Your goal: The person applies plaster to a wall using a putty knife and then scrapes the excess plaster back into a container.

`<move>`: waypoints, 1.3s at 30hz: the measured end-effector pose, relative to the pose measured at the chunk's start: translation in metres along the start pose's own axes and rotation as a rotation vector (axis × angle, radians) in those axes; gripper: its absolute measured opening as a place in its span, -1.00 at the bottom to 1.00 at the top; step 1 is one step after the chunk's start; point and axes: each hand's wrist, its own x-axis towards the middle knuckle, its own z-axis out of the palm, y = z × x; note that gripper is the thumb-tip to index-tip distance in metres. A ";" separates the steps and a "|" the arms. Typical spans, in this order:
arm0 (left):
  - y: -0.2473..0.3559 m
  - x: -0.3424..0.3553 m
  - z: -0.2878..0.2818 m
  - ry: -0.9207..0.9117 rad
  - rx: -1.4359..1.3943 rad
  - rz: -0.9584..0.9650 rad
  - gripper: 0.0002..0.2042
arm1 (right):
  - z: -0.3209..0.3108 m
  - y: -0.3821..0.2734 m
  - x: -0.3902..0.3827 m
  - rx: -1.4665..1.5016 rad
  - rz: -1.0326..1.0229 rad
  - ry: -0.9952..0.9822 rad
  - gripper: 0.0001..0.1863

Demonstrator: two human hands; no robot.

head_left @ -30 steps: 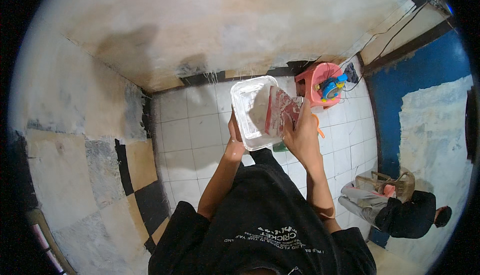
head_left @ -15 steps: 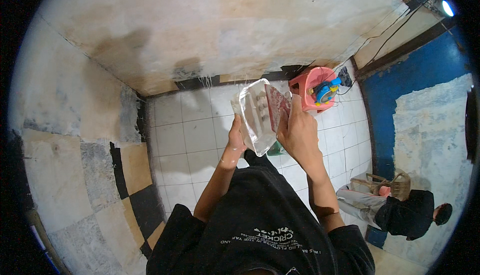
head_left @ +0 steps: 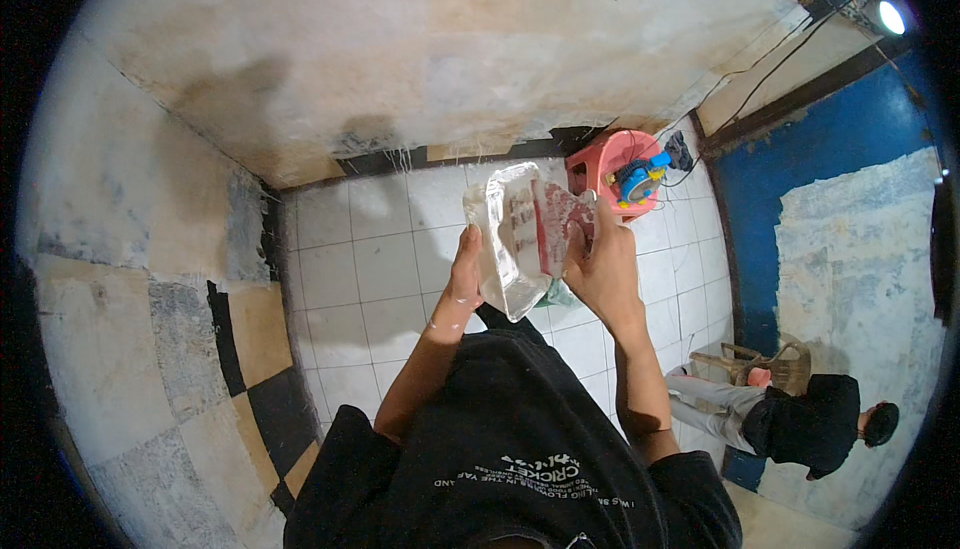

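My left hand grips the left side of a pale, rectangular plastic tub, its thumb along the outer wall. Lumps of whitish paste lie inside the tub. In my right hand is a flat red spreader, smeared with white paste. Its straight edge sits over the right part of the tub's opening; whether it touches the paste, I cannot tell. Some fingers of both hands are hidden behind what they hold.
A pink plastic stool by the wall carries a blue-and-yellow device. Cables hang at the right, below a lit lamp. Something green shows beneath the tub. Another person is at the right, near a chair.
The red spreader has turned, so more of its smeared face shows. The tub is tilted slightly differently, and both hands keep their hold. My view has shifted a little.
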 end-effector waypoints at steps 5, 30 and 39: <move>0.002 0.001 0.004 -0.066 0.107 0.096 -0.42 | 0.002 0.001 -0.002 0.022 -0.017 0.058 -0.58; 0.009 0.004 0.019 -0.080 -0.022 0.025 -0.44 | 0.040 -0.011 -0.020 0.161 -0.025 0.001 -0.64; 0.004 0.005 0.034 -0.093 -0.096 0.130 -0.46 | 0.044 -0.015 -0.028 0.002 -0.035 -0.019 -0.43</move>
